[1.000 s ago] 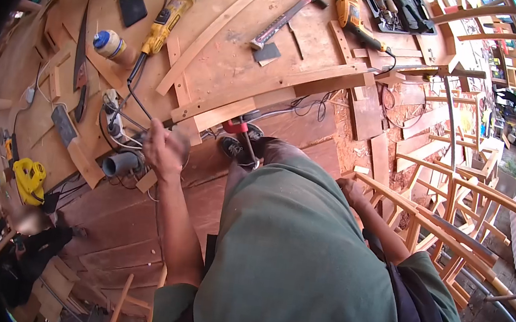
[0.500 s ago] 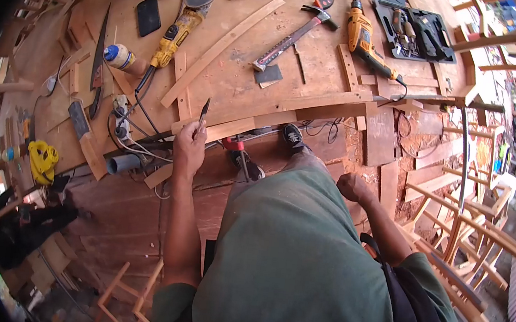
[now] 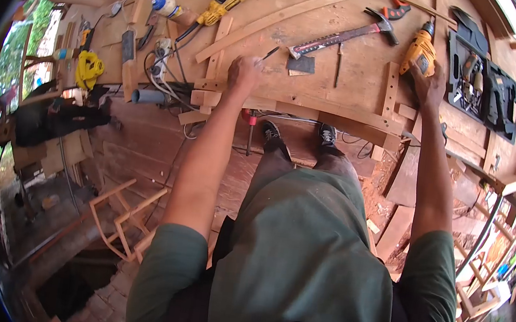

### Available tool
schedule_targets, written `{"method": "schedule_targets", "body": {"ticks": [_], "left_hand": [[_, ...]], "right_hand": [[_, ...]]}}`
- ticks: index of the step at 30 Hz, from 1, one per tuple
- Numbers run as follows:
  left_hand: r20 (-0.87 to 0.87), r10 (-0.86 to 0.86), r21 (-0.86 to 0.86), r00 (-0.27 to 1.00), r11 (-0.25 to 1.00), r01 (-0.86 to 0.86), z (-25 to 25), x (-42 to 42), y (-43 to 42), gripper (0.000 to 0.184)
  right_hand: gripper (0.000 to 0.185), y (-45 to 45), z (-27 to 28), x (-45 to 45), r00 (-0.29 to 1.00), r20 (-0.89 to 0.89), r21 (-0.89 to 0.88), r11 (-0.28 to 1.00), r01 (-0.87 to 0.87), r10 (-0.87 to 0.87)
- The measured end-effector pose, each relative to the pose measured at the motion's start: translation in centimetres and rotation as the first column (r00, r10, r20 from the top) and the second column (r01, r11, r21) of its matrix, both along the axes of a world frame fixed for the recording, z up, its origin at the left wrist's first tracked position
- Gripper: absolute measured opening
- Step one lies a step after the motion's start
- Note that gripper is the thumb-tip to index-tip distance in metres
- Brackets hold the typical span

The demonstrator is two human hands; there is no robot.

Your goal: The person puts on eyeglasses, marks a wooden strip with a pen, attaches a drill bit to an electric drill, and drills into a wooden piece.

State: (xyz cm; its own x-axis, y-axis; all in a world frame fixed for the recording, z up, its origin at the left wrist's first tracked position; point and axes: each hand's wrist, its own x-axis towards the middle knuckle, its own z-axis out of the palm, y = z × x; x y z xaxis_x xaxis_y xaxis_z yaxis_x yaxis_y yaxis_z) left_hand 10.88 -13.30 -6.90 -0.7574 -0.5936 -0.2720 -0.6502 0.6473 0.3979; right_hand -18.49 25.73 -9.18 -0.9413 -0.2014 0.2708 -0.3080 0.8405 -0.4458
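Observation:
My left hand [image 3: 244, 74] is closed around a small dark-tipped tool [image 3: 270, 53], perhaps a pencil or blade, over the bench's front part. On the right, my right hand [image 3: 429, 85] is on the handle end of the yellow drill [image 3: 421, 51], its fingers partly hidden. Between my hands a hammer [image 3: 338, 39] lies above a dark square piece [image 3: 301, 64] and a thin dark rod [image 3: 338, 65]. A long curved wood strip [image 3: 273, 24] rests beyond my left hand. An open black tool case [image 3: 485, 85] sits right of the drill.
A yellow angle grinder [image 3: 230, 0], a blue-capped bottle [image 3: 167, 6] and a power strip [image 3: 160, 61] with cables lie on the left. A red clamp [image 3: 250, 121] hangs at the bench edge. A person in dark clothing [image 3: 62, 116] is at far left. Chair frames [image 3: 121, 218] stand below.
The view has shifted, and my body is closer to the bench. My right hand has moved from beside my body onto the drill. My left hand, with the small tool, has moved over the bench.

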Motion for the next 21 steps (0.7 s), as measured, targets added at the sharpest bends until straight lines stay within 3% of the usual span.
{"method": "schedule_targets", "body": {"ticks": [2, 4, 5, 10, 12, 14, 16, 18, 21], "left_hand": [[-0.247, -0.04, -0.244, 0.968, 0.969, -0.022, -0.5, -0.3, 0.5, 0.023], [-0.37, -0.104, -0.345, 0.923, 0.938, -0.033, 1.6, -0.2, 1.6, 0.025], [-0.424, -0.146, -0.392, 0.894, 0.919, -0.036, 2.3, 0.1, 2.1, 0.027], [-0.554, 0.061, -0.049, 0.83, 0.993, -0.105, 4.4, 7.2, 10.0, 0.02], [-0.382, 0.167, 0.221, 0.909, 0.971, -0.085, 4.8, 11.7, 13.2, 0.021], [-0.279, 0.226, 0.309, 0.933, 0.941, -0.135, 4.2, 16.4, 16.2, 0.021], [-0.205, 0.29, 0.375, 0.935, 0.906, -0.198, 3.2, 20.9, 18.1, 0.022], [-0.116, 0.377, 0.407, 0.919, 0.862, -0.302, 3.5, 24.2, 18.8, 0.023], [-0.036, 0.474, 0.367, 0.88, 0.825, -0.43, 3.7, 27.4, 18.6, 0.025]], "right_hand": [[0.096, -1.1, -0.9, -2.1, 0.99, 0.138, 0.026, 0.999, 0.04, -0.043], [0.106, -1.8, -3.3, -3.8, 0.996, 0.046, 0.138, 0.988, 0.066, -0.073], [0.11, -2.0, -4.0, -4.5, 0.993, 0.083, 0.186, 0.98, 0.068, -0.084], [0.127, -3.3, -0.6, -4.9, 0.896, 0.398, 0.274, 0.957, 0.091, -0.199], [0.13, -4.1, -1.1, -5.5, 0.879, 0.382, 0.353, 0.924, 0.146, -0.285], [0.131, -4.7, -0.6, -5.8, 0.85, 0.413, 0.374, 0.912, 0.169, -0.328], [0.131, -5.2, -1.1, -6.9, 0.798, 0.438, 0.45, 0.869, 0.204, -0.414], [0.12, -4.5, -2.7, -8.1, 0.889, 0.361, 0.523, 0.85, 0.058, -0.283], [0.117, -4.4, -3.0, -9.4, 0.828, 0.475, 0.415, 0.905, 0.087, -0.298]]}}
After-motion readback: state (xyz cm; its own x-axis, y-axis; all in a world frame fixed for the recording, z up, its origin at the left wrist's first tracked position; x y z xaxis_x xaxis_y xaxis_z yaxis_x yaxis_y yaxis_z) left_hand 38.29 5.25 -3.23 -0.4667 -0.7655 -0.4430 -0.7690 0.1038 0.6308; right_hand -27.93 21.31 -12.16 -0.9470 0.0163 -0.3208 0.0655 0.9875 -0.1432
